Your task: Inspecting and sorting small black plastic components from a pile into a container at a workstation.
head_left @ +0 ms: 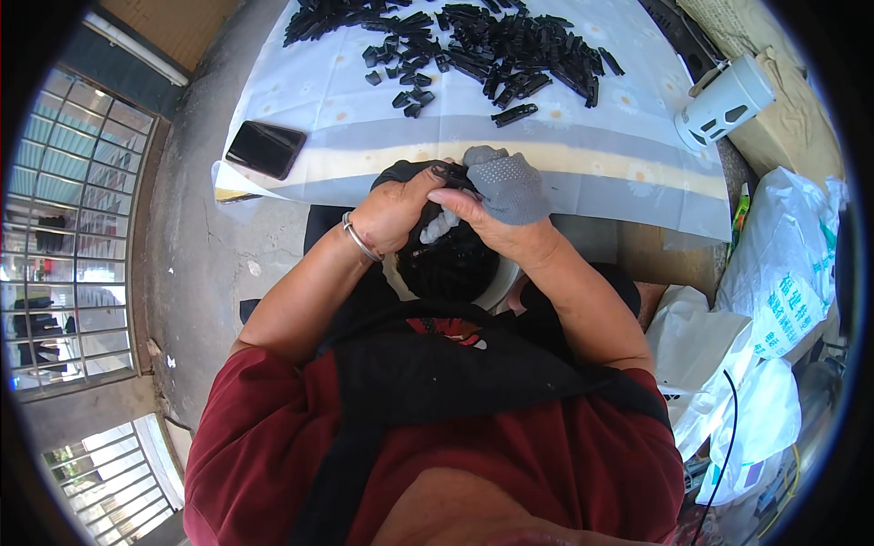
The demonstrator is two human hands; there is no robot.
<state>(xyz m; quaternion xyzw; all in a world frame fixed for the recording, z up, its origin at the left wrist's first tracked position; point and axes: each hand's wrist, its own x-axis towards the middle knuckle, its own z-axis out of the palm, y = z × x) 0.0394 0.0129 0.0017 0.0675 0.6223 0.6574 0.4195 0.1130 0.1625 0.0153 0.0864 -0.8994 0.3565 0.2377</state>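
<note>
I count one worktop [364, 146], one white tub [503, 291], one slotted cylinder [728, 98], one phone [265, 148], uncountable black parts [523, 55]. Above the tub, my left hand's [393, 205] and right hand's [505, 189] fingers pinch nearly closed on one black piece [457, 176].

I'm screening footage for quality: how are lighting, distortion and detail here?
Head view: fisheye bows the window grille at left; head view: a yellowish band, perhaps sunlight, crosses the tablecloth; head view: the dark piece between left hand and right hand shows little detail.

Near, downward head-mounted fisheye view
</note>
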